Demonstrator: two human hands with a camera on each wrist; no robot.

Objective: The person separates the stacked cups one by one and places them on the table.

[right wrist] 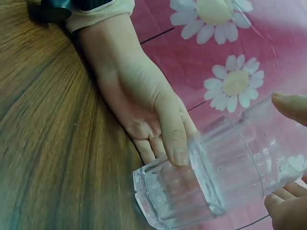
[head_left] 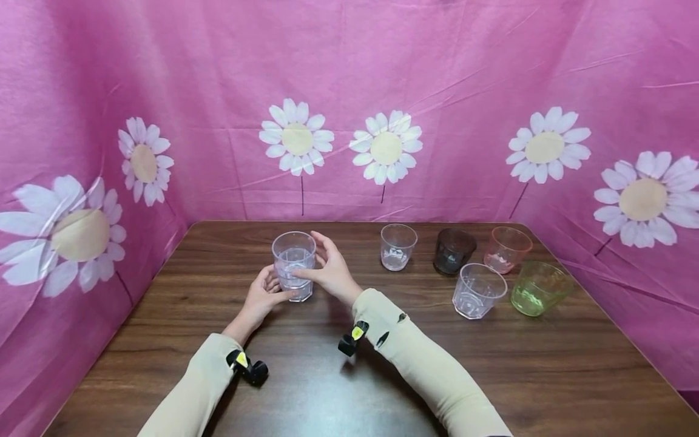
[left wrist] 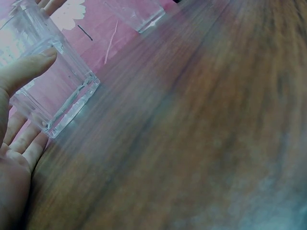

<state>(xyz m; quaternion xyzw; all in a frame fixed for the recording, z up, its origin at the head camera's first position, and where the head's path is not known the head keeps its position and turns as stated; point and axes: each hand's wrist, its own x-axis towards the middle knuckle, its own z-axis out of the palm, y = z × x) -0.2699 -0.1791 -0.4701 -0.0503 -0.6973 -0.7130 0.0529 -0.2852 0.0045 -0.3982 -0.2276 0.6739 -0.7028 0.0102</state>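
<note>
Two clear ribbed cups point(head_left: 293, 267) stand nested on the brown table point(head_left: 349, 376), left of centre. My left hand point(head_left: 262, 297) holds the lower cup point(right wrist: 168, 191) at its base, thumb on the near side and fingers behind it. In the left wrist view the thumb of that left hand point(left wrist: 14, 158) presses on the cup's wall point(left wrist: 48, 81). My right hand point(head_left: 330, 270) grips the upper cup point(right wrist: 249, 158) from the right, near its rim, with a fingertip point(right wrist: 290, 103) above and others below.
Several more cups stand at the back right: clear point(head_left: 397, 246), dark point(head_left: 453, 250), pink point(head_left: 506, 249), another clear one point(head_left: 477, 290) and green point(head_left: 537, 287). Pink daisy-print cloth point(head_left: 349, 91) walls the table on three sides.
</note>
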